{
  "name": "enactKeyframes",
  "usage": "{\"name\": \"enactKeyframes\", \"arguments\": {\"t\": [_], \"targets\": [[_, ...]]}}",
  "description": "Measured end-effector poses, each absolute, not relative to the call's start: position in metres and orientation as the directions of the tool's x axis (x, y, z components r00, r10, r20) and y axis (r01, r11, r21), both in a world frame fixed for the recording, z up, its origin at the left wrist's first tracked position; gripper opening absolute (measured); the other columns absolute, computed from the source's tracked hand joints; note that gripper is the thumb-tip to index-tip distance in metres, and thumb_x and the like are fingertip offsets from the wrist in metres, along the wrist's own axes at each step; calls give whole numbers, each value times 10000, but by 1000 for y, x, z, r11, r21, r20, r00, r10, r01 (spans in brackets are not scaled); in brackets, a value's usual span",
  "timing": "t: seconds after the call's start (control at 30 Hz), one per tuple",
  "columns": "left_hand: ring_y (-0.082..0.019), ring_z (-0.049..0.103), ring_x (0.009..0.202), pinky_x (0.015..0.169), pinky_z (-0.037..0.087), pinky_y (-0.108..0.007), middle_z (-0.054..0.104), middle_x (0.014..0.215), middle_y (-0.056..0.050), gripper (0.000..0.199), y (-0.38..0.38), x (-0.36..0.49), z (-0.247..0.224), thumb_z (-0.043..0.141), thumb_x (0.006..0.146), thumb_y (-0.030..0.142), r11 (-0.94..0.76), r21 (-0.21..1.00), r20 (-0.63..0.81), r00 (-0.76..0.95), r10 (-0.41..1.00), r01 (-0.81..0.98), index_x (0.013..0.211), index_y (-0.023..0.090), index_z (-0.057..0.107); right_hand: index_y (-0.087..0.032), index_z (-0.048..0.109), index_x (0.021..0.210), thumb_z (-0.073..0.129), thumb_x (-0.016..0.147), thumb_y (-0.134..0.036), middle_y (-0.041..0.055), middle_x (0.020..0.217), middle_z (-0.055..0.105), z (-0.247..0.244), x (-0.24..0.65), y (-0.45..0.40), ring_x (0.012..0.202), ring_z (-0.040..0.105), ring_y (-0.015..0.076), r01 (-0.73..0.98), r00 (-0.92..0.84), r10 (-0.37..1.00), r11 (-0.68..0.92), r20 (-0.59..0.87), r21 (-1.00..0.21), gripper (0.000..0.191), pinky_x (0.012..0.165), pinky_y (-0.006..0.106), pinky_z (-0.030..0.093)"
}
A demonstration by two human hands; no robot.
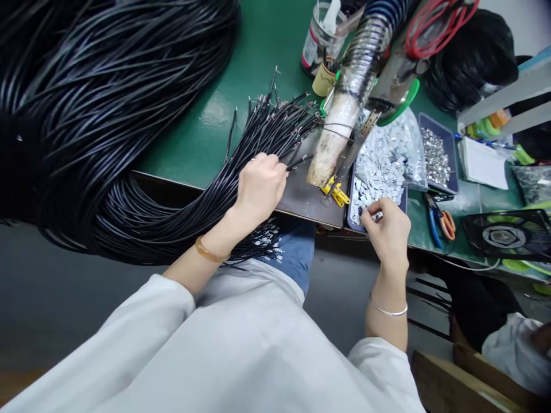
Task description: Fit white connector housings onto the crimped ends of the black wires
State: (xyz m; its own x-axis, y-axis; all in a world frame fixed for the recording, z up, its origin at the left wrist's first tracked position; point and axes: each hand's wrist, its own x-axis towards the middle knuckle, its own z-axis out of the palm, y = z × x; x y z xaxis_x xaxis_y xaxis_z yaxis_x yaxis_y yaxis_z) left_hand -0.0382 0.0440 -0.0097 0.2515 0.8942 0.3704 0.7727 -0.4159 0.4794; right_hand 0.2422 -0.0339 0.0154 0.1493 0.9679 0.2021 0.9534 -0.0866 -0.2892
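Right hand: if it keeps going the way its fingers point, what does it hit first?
Probably the heap of small silvery parts in the blue tray: the right hand points up and left, fingers at the heap's near edge. Contact is unclear from this view.

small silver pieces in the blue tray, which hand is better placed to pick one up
Right. The right hand is already pinching at the silver pieces at the blue tray edge; the left hand rests on the black cable bundle.

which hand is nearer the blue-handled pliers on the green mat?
Right. The right hand is at the tray of small metal pieces, just left of the pliers. The left hand rests on the black wire bundle, much farther left.
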Motion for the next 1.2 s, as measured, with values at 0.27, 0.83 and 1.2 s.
{"name": "enactKeyframes", "arguments": {"t": [0.27,0.83,1.2], "targets": [[-135,613,687,678,434,-295,645,730,-18,231,21,-79,-11,478,981,276,-282,756,436,-133,890,591,924,179,681,-211,534,710,644,784,-213,21,827,611,10,247,-47,765,607,159,898,299,803,-55,515,-436,132,575,260,498],[-69,440,375,364,312,-217,582,529,7,286,-5,-39,35,722,821,402,346,904,-42,753,657,-251,906,129,708,-207,676,814,723,807,-186,27,874,713,32,167,-55,772,720,182,693,452,552,278,701,-665,52,650,345,604],[-32,455,449,466,333,-150,600,545,28,98,-20,-6,-5,638,851,224,332,914,-173,520,837,-231,849,128,615,-232,721,853,694,835,-155,23,927,728,3,148,-64,862,711,168,551,334,797,268,503,-790,84,749,349,614]]}}
